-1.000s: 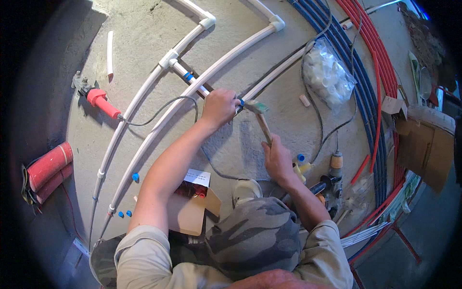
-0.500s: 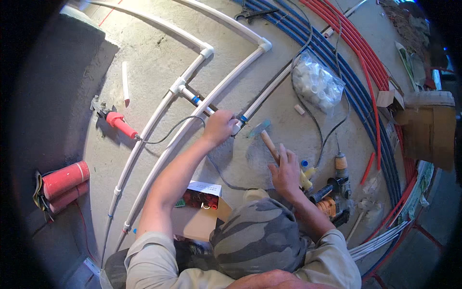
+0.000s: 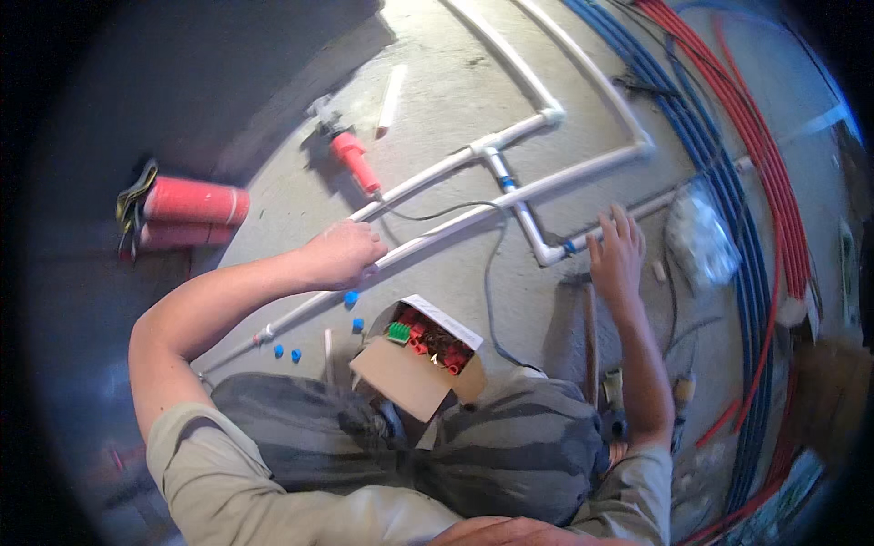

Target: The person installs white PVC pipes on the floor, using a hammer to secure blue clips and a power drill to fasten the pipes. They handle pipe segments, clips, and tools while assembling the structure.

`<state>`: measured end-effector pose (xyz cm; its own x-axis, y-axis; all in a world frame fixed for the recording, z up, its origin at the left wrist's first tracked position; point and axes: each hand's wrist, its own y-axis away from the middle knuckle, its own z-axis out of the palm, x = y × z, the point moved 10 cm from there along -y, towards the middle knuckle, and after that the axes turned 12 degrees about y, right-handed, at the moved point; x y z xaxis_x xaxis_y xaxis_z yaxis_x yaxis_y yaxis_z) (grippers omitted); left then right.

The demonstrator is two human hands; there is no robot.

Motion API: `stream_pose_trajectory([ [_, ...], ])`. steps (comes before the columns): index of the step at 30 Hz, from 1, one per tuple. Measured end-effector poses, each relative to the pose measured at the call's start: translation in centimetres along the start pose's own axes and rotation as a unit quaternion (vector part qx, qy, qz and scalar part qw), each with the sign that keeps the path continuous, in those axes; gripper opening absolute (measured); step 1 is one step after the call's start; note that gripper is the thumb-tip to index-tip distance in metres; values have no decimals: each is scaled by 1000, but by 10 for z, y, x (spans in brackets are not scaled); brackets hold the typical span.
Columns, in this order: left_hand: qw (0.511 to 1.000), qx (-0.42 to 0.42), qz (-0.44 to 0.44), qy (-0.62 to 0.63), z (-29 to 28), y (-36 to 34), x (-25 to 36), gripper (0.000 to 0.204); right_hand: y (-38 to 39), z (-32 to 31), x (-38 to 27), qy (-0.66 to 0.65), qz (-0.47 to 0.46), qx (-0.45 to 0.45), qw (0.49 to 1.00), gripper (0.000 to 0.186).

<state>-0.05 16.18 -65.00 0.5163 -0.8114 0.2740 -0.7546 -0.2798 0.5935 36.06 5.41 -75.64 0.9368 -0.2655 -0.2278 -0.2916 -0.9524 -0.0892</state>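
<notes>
My left hand (image 3: 344, 255) is over the nearer of two long white plastic pipes (image 3: 446, 229), with its fingers curled in. Whatever those fingers hold, if anything, is hidden. My right hand (image 3: 619, 255) is raised with fingers apart, beside a white elbow fitting (image 3: 550, 256) and a blue clip (image 3: 570, 247). Below that hand, the wooden handle of a hammer (image 3: 590, 341) shows, blurred. A short white branch pipe (image 3: 525, 218) passes the nearer long pipe and reaches the elbow. Beyond my left hand lies a red-handled tool (image 3: 355, 166) with a dark cord.
An open cardboard box (image 3: 401, 369) of red fittings and a green brush stands before my knees. Blue caps (image 3: 358, 324) lie left of it. Blue pipes (image 3: 719, 173), red pipes (image 3: 760, 155) and a clear bag (image 3: 703, 238) are at right. Red cylinders (image 3: 191, 211) stand left.
The view has shifted. My left hand has left the elbow fitting and moved left to the long pipe. My right hand has come off the hammer handle and up beside the elbow.
</notes>
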Motion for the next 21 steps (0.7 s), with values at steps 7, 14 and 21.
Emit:
stream_pose_trajectory([
  [7,904,195,-267,270,115,167,-59,24,101,38,-77,-42,-31,-85,995,51],
  [14,831,268,-311,376,230,212,-56,22,101,20,-105,13,-96,-76,992,51],
  [21,815,346,-270,378,244,215,-101,24,75,-15,-154,30,-104,-95,990,55],
])
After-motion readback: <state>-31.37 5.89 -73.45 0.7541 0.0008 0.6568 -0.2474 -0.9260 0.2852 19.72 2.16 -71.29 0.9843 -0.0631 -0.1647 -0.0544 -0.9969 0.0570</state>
